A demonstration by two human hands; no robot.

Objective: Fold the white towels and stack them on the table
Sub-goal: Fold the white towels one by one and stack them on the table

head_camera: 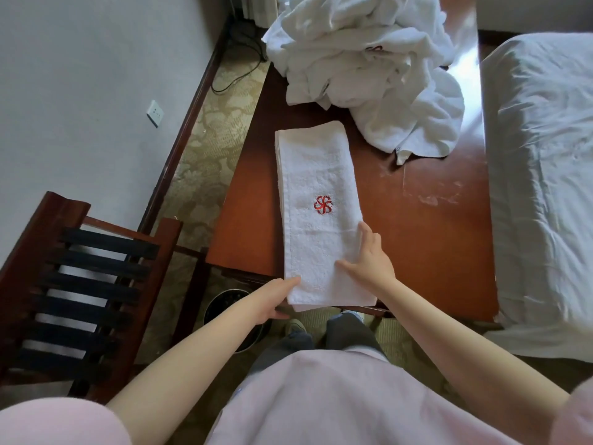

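A white towel folded into a long strip, with a red embroidered emblem, lies lengthwise on the red-brown wooden table. My left hand grips the strip's near left corner at the table's front edge, fingers under the cloth. My right hand rests flat with spread fingers on the strip's near right part. A heap of unfolded white towels is piled at the table's far end.
A bed with a white sheet runs along the table's right side. A dark wooden slatted rack stands at the left. A round bin sits on the patterned carpet under the table's near left corner.
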